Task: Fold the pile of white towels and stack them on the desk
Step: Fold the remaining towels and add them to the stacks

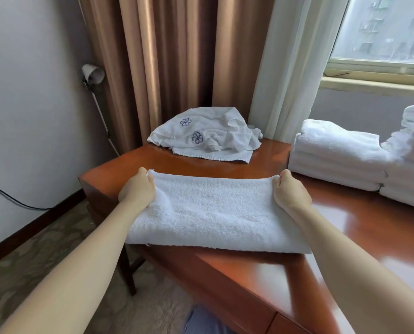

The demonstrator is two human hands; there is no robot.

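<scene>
One towel in work: the folded white towel (pixel 215 213) lies across the near left part of the desk (pixel 249 276), its near edge lying close along the desk's front edge
Left hand: the left hand (pixel 137 189) pinches the towel's far left corner, fingers curled over the hem
Right hand: the right hand (pixel 290 192) grips the far right corner in the same way
Far edge: drawn between the two hands with a slight sag; whether it is lifted clear of the wood cannot be told
Unfolded pile: crumpled white towels (pixel 208 136) with blue flower marks sit at the desk's far left corner, a strip of bare wood between them and the held towel
Folded stack: a squared stack (pixel 333 160) stands near the right hand on the far side, with a taller stack (pixel 413 165) touching it further right
Open wood: glossy bare top lies right of the held towel and in front of the stacks
Behind the desk: brown curtain (pixel 165 56), sheer white curtain (pixel 285 68), window (pixel 382 32)
Left of the desk: carpet (pixel 44 261) and a lamp (pixel 92 73) by the wall
</scene>
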